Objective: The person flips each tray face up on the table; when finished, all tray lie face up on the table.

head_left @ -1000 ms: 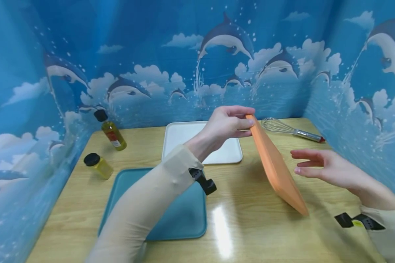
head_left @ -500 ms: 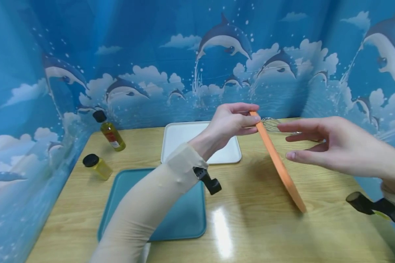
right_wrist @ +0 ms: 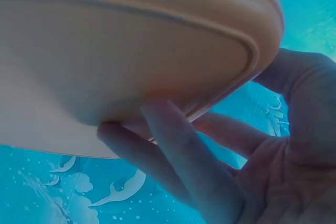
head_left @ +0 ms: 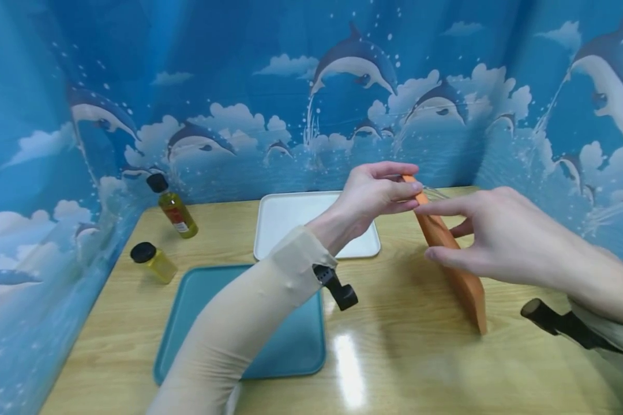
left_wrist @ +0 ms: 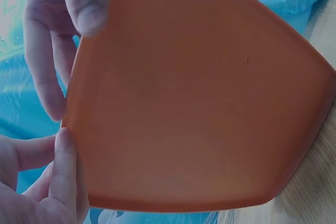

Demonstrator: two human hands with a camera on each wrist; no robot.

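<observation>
An orange tray (head_left: 467, 300) stands tilted on edge over the right part of the table. My left hand (head_left: 374, 193) pinches its upper far edge between thumb and fingers. Nearer to me, my right hand (head_left: 480, 233) holds the same upper edge, its thumb over the tray's left face. In the right wrist view the right fingers (right_wrist: 178, 145) press against the tray's underside, which has a raised ring. The left wrist view shows the smooth inner face of the tray (left_wrist: 199, 93), with both hands along its edge.
A teal tray (head_left: 285, 346) lies at front left, a white tray (head_left: 285, 216) behind it. To the left stand an oil bottle (head_left: 177, 213) and a yellow jar (head_left: 161, 266) with a black lid. Whisk wires (head_left: 436, 193) show behind the orange tray. Dolphin-print curtains (head_left: 239, 69) surround the table.
My right hand has come up and left from beside the tray and taken hold of its edge. The left hand and the tray's top edge have shifted slightly right.
</observation>
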